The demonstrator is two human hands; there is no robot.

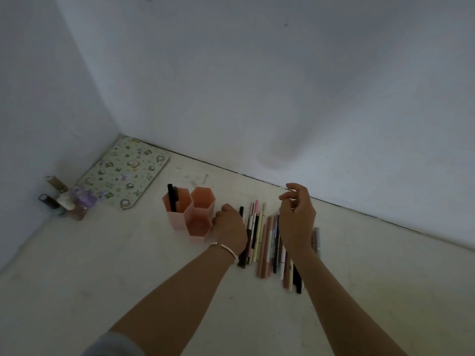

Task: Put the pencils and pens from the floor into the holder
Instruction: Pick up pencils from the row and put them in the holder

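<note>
A pink holder (pixel 191 214) made of three hexagonal cups stands on the pale floor. A black pen (pixel 171 197) stands upright in its left cup. Several pens and pencils (pixel 266 240) lie side by side in a row to the right of the holder. My left hand (pixel 228 227) rests between the holder and the row, fingers curled, touching the holder's side. My right hand (pixel 295 217) hovers over the right part of the row, fingers loosely bent and apart, holding nothing. It hides some pens beneath it.
A patterned mat (pixel 126 173) lies in the corner behind the holder. Several small bottles (pixel 68 199) stand against the left wall. White walls (pixel 282 86) close the floor at the back and left.
</note>
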